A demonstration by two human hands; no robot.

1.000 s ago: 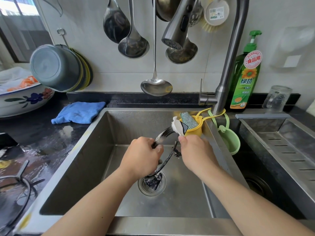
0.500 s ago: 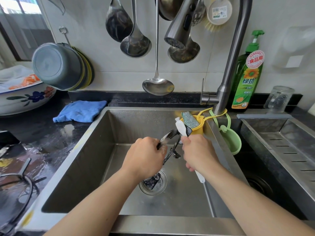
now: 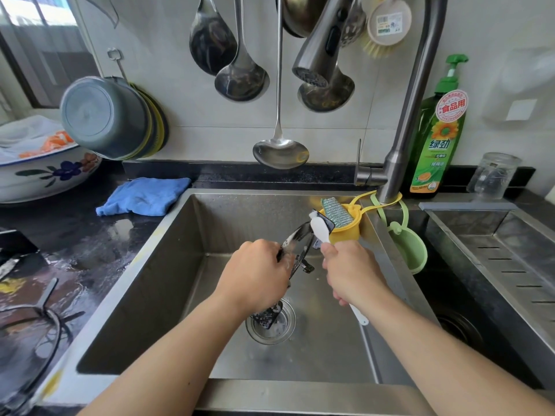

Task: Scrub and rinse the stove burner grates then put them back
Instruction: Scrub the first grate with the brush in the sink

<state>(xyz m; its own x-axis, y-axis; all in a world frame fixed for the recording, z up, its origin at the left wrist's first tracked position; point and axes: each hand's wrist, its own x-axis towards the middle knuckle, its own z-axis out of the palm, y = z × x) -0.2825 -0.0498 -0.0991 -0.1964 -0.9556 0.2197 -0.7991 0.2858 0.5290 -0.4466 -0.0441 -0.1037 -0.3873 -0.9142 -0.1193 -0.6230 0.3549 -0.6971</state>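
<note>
Over the steel sink (image 3: 168, 265) my left hand (image 3: 255, 274) grips a black, soapy burner grate (image 3: 295, 238) held on edge, its lower end (image 3: 267, 318) hanging above the drain. My right hand (image 3: 350, 271) is curled round the handle of a white scrub brush (image 3: 319, 228). The brush head lies against the grate's upper end, and the handle's tail sticks out below my wrist. A second black grate (image 3: 45, 322) lies on the wet counter at the far left.
The faucet (image 3: 405, 130) rises at the back right, its spray head (image 3: 318, 52) hanging over the sink. A yellow sponge holder (image 3: 345, 226) and a green one (image 3: 411, 250) hang from it. Dish soap (image 3: 435, 139), a blue cloth (image 3: 144, 196), ladles and a flowered bowl (image 3: 45, 175) surround the sink.
My right hand has drawn the brush along the grate's upper end and turned it, so the handle's tail now shows below my wrist. My left hand keeps the grate nearly still.
</note>
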